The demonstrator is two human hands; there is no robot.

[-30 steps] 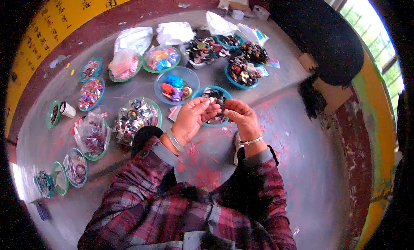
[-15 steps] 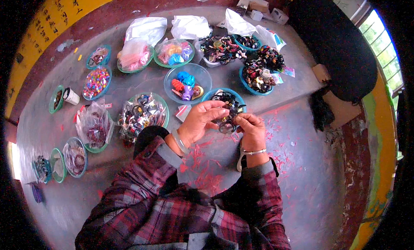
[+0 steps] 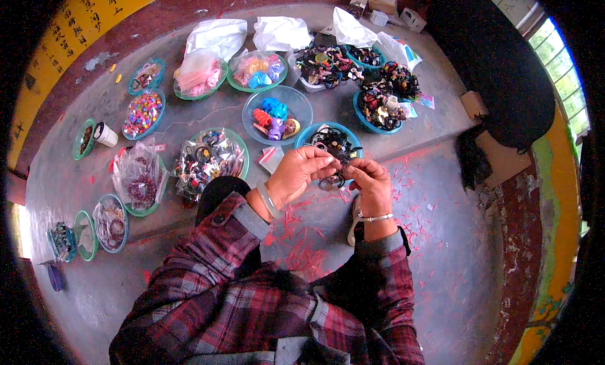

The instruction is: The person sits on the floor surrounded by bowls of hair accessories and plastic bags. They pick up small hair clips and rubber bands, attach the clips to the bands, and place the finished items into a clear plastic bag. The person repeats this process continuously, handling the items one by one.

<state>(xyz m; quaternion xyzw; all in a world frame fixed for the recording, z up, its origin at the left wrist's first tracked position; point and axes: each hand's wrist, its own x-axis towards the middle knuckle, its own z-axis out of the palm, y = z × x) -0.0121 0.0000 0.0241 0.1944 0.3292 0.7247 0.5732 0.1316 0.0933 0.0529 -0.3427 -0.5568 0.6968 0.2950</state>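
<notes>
My left hand (image 3: 297, 178) is pinched closed at the fingertips, just in front of a blue bowl (image 3: 300, 134) of black hair ties (image 3: 329, 137). Facing it, my right hand (image 3: 373, 188) has its thumb and fingers pressed together. A small bunch of dark hair ties (image 3: 330, 182) hangs between the two hands, both gripping at its upper part. My fingers hide some of the bunch, and its details are too small to make out.
Behind stands a clear bowl (image 3: 247, 128) with blue, red and purple bundles. Left is a green bowl (image 3: 245, 161) of bagged hair ties. More bowls of beads and accessories line the ledge. Red scraps (image 3: 302, 255) litter the floor; a large black shape (image 3: 488, 66) stands right.
The fingers of my left hand, spread apart before, have come together in a pinch at the dark bunch. My right hand keeps its grip. The whole view has shifted slightly.
</notes>
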